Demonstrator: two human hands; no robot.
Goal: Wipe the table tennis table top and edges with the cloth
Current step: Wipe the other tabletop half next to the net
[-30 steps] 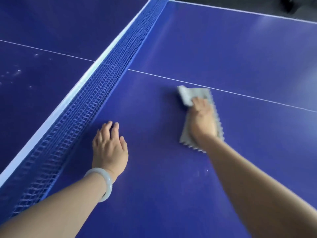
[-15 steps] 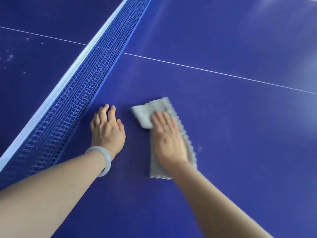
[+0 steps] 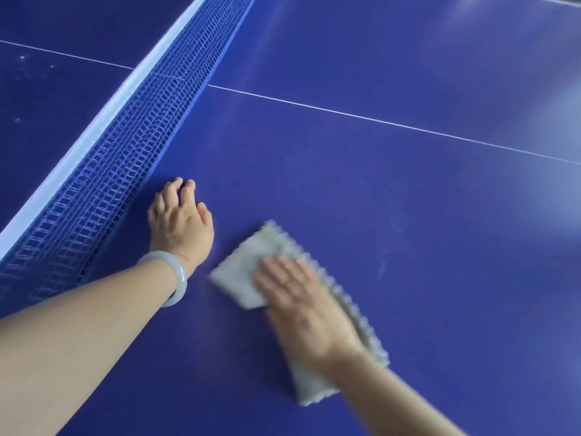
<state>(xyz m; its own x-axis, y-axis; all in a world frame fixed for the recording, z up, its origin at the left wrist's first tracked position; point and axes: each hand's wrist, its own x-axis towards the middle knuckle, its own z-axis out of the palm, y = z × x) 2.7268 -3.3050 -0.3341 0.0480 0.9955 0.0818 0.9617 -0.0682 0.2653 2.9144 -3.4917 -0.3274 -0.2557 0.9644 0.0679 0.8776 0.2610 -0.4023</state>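
Blue table top (image 3: 408,215) fills pretty much the whole view, with the blue mesh net (image 3: 125,158) running just left of the left hand (image 3: 180,223) and a thin white line (image 3: 377,121) well beyond both hands. Left hand's resting palm-down on the surface, fingers straight, nothing in it. Right hand (image 3: 301,306), a bit blurry, lies flat with straight fingers pressing the grey cloth (image 3: 239,275), which sticks out past its fingertips and under its wrist. Pale bangle (image 3: 176,275) on the left wrist.
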